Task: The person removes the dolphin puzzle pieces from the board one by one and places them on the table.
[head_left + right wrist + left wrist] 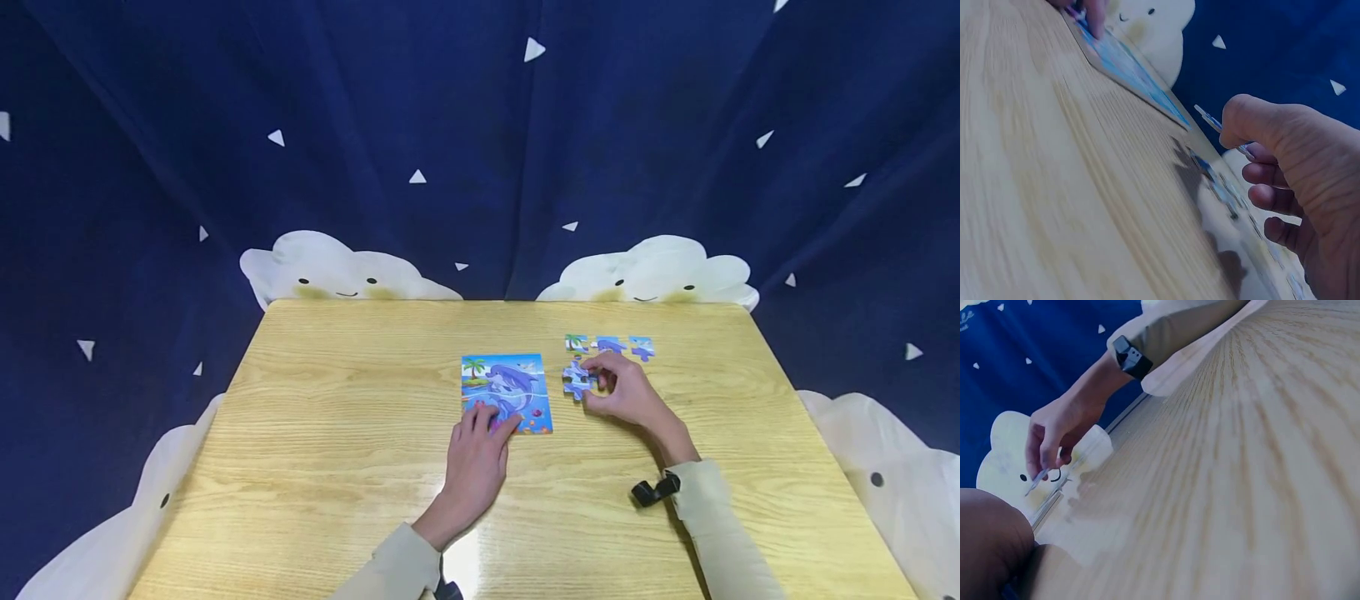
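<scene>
My left hand [476, 462] rests its fingertips on the lower left part of a square dolphin picture [513, 375], fingers spread across its front edge. To the right, my right hand [626, 396] pinches a jigsaw puzzle piece [1210, 119] between thumb and fingers. The right wrist view has this piece raised off the table, tilted, its other fingers loosely curled below. From the left wrist view the held piece shows as a thin edge under the fingertips. Blue and purple jigsaw shapes [576, 385] appear by the right fingertips in the head view, partly covered by the hand.
Along the far side of the right hand lie more puzzle pieces: one with a palm tree [576, 342], one with a dolphin's back [609, 344] and a blue one [642, 347]. The wooden table [337, 433] ends at a dark blue curtain [465, 125] with white clouds.
</scene>
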Action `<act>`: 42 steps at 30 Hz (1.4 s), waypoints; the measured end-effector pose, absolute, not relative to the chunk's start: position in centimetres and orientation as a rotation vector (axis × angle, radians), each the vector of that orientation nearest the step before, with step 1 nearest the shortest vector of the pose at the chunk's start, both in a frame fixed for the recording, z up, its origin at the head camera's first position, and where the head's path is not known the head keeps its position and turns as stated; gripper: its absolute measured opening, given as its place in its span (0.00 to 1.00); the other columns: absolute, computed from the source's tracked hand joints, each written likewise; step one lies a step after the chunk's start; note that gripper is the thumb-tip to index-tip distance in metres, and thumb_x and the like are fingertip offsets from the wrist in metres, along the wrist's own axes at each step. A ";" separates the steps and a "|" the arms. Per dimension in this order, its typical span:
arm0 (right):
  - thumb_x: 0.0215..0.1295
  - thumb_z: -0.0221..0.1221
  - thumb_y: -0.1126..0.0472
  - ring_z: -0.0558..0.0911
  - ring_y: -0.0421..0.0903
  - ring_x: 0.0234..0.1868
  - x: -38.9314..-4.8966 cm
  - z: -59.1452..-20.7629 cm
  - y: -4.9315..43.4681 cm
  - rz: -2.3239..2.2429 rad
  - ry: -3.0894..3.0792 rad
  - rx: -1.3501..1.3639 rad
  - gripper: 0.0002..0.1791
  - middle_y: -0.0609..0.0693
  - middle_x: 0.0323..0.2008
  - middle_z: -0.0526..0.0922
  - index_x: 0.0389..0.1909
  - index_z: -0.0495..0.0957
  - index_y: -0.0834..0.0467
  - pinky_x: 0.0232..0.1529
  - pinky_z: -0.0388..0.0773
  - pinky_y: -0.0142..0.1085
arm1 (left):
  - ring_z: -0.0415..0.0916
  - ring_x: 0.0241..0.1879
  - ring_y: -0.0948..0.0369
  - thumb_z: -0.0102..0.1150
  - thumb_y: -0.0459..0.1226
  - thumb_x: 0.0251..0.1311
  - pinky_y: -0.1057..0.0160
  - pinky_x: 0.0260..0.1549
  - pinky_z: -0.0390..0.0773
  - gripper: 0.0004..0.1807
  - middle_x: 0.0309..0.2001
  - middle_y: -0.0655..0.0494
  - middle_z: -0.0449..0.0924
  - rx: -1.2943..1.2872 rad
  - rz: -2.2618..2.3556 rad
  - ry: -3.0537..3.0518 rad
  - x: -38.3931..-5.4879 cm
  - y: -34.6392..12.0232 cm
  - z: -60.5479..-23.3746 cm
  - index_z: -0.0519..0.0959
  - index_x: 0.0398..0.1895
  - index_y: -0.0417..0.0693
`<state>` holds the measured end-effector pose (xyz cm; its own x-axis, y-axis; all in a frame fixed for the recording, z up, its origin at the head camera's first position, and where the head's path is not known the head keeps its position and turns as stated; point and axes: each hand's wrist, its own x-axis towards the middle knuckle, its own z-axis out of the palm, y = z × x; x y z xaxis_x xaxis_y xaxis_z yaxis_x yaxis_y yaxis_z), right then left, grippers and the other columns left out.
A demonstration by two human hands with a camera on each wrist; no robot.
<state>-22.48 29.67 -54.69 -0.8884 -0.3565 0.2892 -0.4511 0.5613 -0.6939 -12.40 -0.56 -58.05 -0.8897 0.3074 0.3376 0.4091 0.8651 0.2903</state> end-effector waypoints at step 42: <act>0.51 0.74 0.68 0.72 0.46 0.32 -23.3 -55.8 36.4 1.023 -2.876 0.480 0.24 0.53 0.35 0.76 0.53 0.86 0.61 0.32 0.71 0.33 | 0.68 0.63 0.51 0.57 0.38 0.72 0.52 0.54 0.73 0.23 0.61 0.54 0.73 -0.534 -0.490 -2.762 -12.4 -0.6 -58.1 0.79 0.66 0.70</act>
